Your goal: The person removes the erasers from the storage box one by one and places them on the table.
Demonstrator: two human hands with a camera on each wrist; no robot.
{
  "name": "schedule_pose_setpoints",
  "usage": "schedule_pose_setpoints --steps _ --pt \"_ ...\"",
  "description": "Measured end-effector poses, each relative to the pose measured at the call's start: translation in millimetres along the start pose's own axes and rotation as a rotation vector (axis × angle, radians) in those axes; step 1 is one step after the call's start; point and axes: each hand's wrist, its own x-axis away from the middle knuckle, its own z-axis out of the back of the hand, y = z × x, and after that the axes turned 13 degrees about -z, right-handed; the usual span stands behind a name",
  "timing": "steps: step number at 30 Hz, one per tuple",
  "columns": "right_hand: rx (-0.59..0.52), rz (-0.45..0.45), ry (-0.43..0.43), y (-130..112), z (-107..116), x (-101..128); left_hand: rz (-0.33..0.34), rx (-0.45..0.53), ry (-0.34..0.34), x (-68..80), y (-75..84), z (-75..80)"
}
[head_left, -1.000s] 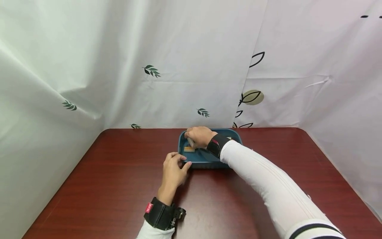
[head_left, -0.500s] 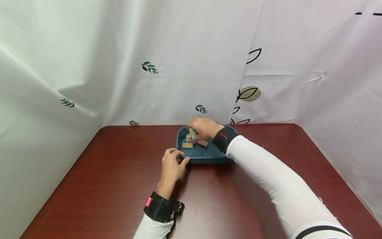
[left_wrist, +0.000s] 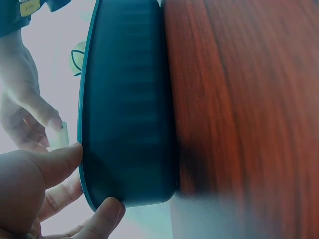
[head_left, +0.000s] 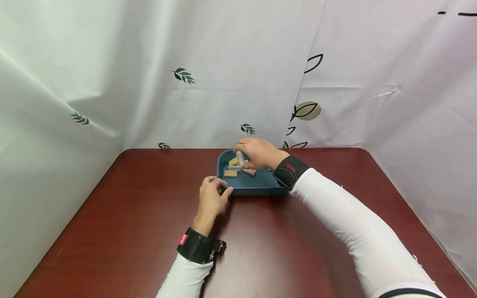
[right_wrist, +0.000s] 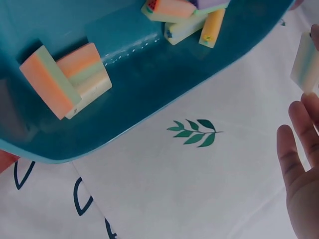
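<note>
The right hand (head_left: 258,154) pinched a small pale rectangular eraser block (head_left: 240,159) between thumb and fingertips, holding it upright just above the far left part of the dark teal plastic tray (head_left: 257,188). The left hand (head_left: 211,199) gripped the tray's near left corner, thumb on the rim and fingers curled under the wall, as the left wrist view showed (left_wrist: 55,164). To my judgement, lifting the block well called for keeping that pinch light and straight up, so the block cleared the rim without knocking the others, while the left hand kept the tray from sliding on the dark red wooden counter (head_left: 149,231).

The held block sat directly under the right fingertips, above the loose pile of pastel striped eraser blocks (head_left: 235,169) lying in the tray's left half. In the right wrist view, two orange-and-green striped blocks (right_wrist: 67,79) leaned against each other near one wall, well apart from the cluster (right_wrist: 187,17) at the other end, and the pinched block (right_wrist: 305,62) showed at the frame's right edge.
</note>
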Motion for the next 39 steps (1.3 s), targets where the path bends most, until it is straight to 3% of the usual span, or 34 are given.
schedule_pose_setpoints --steps 10,19,30,39 --pt "-0.097 0.026 0.084 -3.0 -2.5 24.6 0.043 0.003 -0.032 -5.5 -0.7 3.7" --pt "-0.179 0.059 0.170 -10.9 -14.5 50.5 0.030 -0.023 -0.039 -10.7 -0.5 6.1" --pt "-0.271 0.051 0.184 -25.1 -41.1 78.8 0.031 -0.025 -0.056 -7.9 0.5 4.3" --pt "-0.317 -0.006 0.157 -39.5 -59.8 92.1 0.050 -0.021 -0.082 -10.2 0.7 4.4"
